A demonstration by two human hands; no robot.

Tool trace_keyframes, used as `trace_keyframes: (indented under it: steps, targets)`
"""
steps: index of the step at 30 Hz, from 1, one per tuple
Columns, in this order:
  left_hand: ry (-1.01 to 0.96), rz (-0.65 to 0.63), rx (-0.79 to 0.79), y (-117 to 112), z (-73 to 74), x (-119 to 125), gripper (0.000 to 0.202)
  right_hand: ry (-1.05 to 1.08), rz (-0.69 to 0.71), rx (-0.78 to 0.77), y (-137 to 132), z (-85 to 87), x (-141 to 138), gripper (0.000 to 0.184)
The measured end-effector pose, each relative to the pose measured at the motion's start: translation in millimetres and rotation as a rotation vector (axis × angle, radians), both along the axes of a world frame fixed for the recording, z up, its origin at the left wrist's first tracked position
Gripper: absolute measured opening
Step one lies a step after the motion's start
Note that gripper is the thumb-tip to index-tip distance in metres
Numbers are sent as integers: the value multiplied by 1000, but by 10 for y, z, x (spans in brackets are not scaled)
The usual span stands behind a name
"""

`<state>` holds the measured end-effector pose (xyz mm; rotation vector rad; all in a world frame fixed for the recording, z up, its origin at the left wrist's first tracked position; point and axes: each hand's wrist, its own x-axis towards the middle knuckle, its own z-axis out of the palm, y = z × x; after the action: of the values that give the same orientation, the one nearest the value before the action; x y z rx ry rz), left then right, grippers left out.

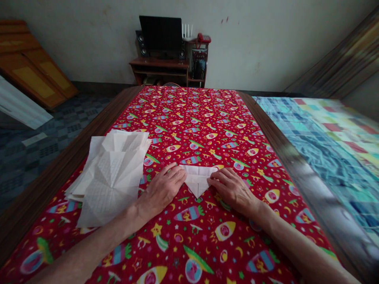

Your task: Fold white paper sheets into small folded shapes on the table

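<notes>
A small folded white paper (197, 179) lies on the red patterned tablecloth (195, 118), its point facing me. My left hand (164, 187) rests flat on the paper's left edge, fingers stretched out and together. My right hand (232, 188) presses on the right edge with its fingers curled down onto the fold. Both hands touch the paper from either side; neither lifts it.
A pile of several folded lined papers (111, 175) sits left of my left hand. The table's wooden edge (275, 134) borders a blue patchwork bed (334, 138) on the right. A desk with a monitor (161, 33) stands at the far wall.
</notes>
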<state>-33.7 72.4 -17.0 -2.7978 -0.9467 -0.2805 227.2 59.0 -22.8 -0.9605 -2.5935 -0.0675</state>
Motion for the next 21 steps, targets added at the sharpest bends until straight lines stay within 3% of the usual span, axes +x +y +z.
trace_keyframes:
  steps: [4, 9, 14, 21]
  targets:
    - [-46, -12, -111, -123, -30, 65, 49, 1, 13, -31, -14, -12, -9, 25]
    - [-77, -40, -305, -184, -38, 229, 51, 0, 38, -54, -58, -42, -10, 33]
    - [-86, -45, -318, -164, -109, 225, 50, -97, 36, -195, -150, -54, 59, 57]
    - [-75, 38, -274, -173, -108, 8, 46, -72, -35, -241, -248, -70, 226, 59]
